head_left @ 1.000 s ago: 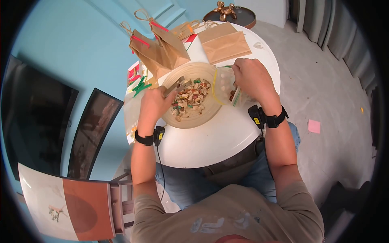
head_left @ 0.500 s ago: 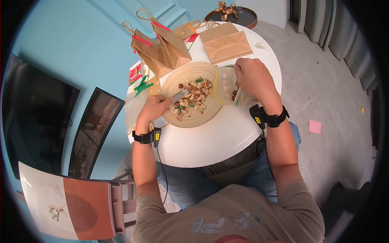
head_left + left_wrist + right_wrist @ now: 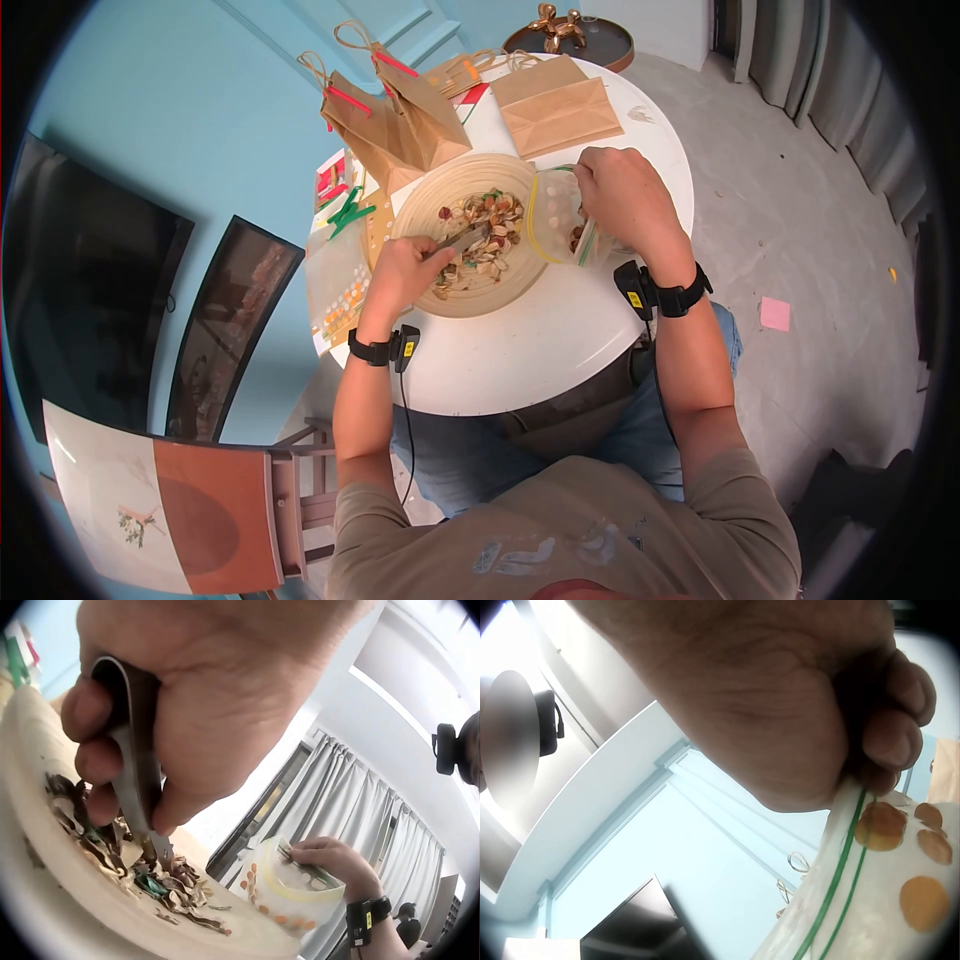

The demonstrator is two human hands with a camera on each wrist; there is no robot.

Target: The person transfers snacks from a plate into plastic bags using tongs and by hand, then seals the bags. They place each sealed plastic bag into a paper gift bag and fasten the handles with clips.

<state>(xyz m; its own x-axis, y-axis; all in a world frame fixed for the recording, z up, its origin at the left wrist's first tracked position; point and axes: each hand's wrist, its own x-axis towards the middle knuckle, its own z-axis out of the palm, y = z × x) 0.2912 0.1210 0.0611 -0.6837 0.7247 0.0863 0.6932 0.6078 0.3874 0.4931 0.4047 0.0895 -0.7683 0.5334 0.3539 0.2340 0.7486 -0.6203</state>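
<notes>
My left hand (image 3: pixel 408 272) grips metal tongs (image 3: pixel 135 761), fingers on one arm and thumb on the other. The tips of the tongs dip into a heap of dried potpourri (image 3: pixel 492 222), with pale, brown and green pieces. This heap lies in a wide round pale bowl (image 3: pixel 440 302). At the bowl's right side, my right hand (image 3: pixel 632 200) pinches the upper edge of a translucent zip bag (image 3: pixel 553 210) with orange and white dots. Green zip lines (image 3: pixel 847 877) run just below the pinching fingers. Some brown pieces show inside the bag.
Two upright brown paper bags (image 3: pixel 395 130) with red clips stand behind the bowl. Another paper bag (image 3: pixel 560 115) lies at the back right. Left of the bowl are green clips (image 3: pixel 350 212) and a flat dotted bag (image 3: pixel 345 300). The white round table's front edge (image 3: pixel 500 405) is near my lap.
My left hand first drew back left and toward me with the tongs, then moved right, bringing their tips into the middle of the potpourri. The right hand and zip bag have stayed nearly still.
</notes>
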